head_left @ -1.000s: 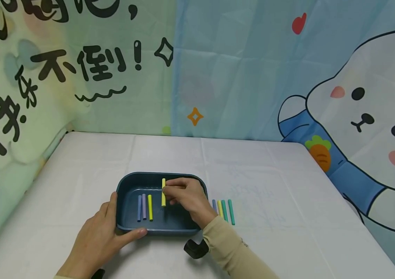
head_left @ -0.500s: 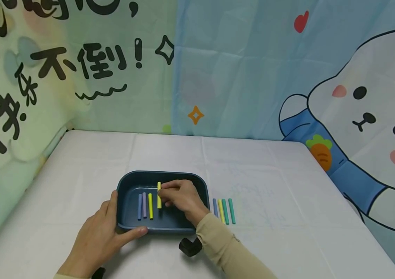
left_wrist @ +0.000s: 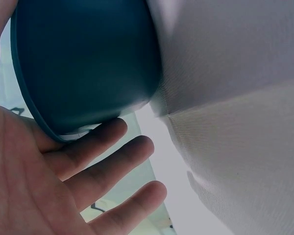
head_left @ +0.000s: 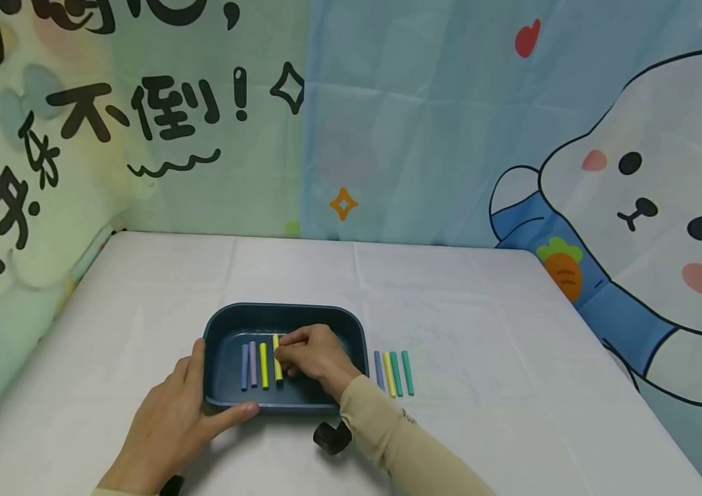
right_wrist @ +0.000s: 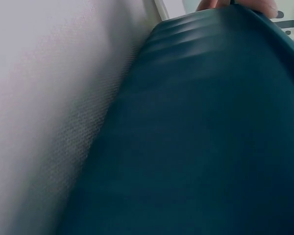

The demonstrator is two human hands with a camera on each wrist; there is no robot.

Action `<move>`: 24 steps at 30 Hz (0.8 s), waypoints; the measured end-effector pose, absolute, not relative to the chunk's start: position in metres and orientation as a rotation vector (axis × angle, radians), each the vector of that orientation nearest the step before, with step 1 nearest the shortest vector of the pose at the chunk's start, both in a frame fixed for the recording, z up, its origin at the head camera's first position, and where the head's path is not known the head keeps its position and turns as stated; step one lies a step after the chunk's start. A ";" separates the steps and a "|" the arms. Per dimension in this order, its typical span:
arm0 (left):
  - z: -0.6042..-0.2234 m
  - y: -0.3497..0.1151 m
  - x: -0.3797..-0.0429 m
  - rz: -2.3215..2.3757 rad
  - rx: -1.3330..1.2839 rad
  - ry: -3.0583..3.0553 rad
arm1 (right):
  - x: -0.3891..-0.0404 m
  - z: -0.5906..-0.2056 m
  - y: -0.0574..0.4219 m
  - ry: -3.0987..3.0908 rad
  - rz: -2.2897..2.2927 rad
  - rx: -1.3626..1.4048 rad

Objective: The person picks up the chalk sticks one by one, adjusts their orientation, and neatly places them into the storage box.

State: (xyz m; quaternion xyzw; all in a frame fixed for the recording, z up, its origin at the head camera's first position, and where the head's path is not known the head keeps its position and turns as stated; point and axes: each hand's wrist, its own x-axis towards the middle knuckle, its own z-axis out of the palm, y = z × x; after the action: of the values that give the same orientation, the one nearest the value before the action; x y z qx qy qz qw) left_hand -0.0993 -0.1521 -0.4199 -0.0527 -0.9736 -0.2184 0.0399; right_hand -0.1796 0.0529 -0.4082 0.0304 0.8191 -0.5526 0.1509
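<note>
A dark blue tray lies on the white-covered table. Inside it, a blue chalk stick, a purple one and a yellow one stand in a row. Just right of these, my right hand pinches another yellow chalk stick, low over the tray floor. My left hand rests against the tray's left end, thumb along the front rim. In the left wrist view its fingers are extended beside the tray wall. The right wrist view shows mostly the tray's outer side.
Right of the tray, a blue chalk stick, a yellow one and two green ones lie on the table. A black wrist camera hangs under the right sleeve. A printed curtain stands behind.
My right hand has moved left and down with the yellow chalk stick, bringing it beside the row in the tray. The left hand has kept its place on the tray.
</note>
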 end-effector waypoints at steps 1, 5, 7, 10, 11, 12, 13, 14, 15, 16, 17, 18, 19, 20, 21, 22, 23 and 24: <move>-0.420 -0.152 -0.099 -0.671 -0.165 -2.980 | -0.180 -0.408 0.052 2.356 -1.575 0.091; -0.420 -0.154 -0.099 -0.682 -0.180 -2.967 | -0.180 -0.407 0.048 2.391 -1.519 0.078; -0.420 -0.154 -0.099 -0.686 -0.183 -2.960 | -0.179 -0.406 0.046 2.419 -1.486 0.066; -0.420 -0.153 -0.099 -0.686 -0.193 -2.954 | -0.179 -0.407 0.042 2.460 -1.449 0.064; -0.420 -0.153 -0.099 -0.684 -0.194 -2.952 | -0.179 -0.407 0.042 2.467 -1.443 0.072; -0.420 -0.153 -0.099 -0.683 -0.197 -2.950 | -0.179 -0.407 0.041 2.474 -1.436 0.080; -0.420 -0.152 -0.099 -0.681 -0.199 -2.948 | -0.179 -0.407 0.040 2.482 -1.428 0.087; -0.420 -0.152 -0.099 -0.676 -0.200 -2.949 | -0.179 -0.408 0.040 2.488 -1.421 0.093; -0.420 -0.152 -0.099 -0.675 -0.199 -2.948 | -0.179 -0.408 0.039 2.492 -1.415 0.096; -0.420 -0.152 -0.099 -0.675 -0.200 -2.947 | -0.179 -0.408 0.039 2.494 -1.407 0.099; -0.420 -0.153 -0.099 -0.674 -0.201 -2.945 | -0.179 -0.408 0.039 2.499 -1.399 0.099; -0.420 -0.153 -0.099 -0.676 -0.203 -2.943 | -0.179 -0.407 0.038 2.504 -1.389 0.097; -0.419 -0.153 -0.099 -0.678 -0.204 -2.941 | -0.179 -0.407 0.038 2.510 -1.380 0.094; -0.420 -0.154 -0.099 -0.681 -0.205 -2.940 | -0.179 -0.407 0.037 2.514 -1.371 0.091; -0.420 -0.154 -0.099 -0.683 -0.206 -2.939 | -0.179 -0.406 0.037 2.519 -1.365 0.090; -0.420 -0.154 -0.099 -0.687 -0.205 -2.940 | -0.179 -0.406 0.036 2.522 -1.356 0.091; -0.420 -0.154 -0.098 -0.690 -0.203 -2.943 | -0.179 -0.406 0.036 2.524 -1.348 0.092; -0.420 -0.154 -0.098 -0.692 -0.201 -2.945 | -0.179 -0.406 0.035 2.527 -1.340 0.093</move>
State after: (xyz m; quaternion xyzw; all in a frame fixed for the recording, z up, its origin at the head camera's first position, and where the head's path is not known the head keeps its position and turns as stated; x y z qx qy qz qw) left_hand -0.0982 -0.1542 -0.4202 -0.0661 -0.9699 -0.2278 0.0546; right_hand -0.1790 0.0353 -0.4064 0.0322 0.8743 -0.4638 0.1395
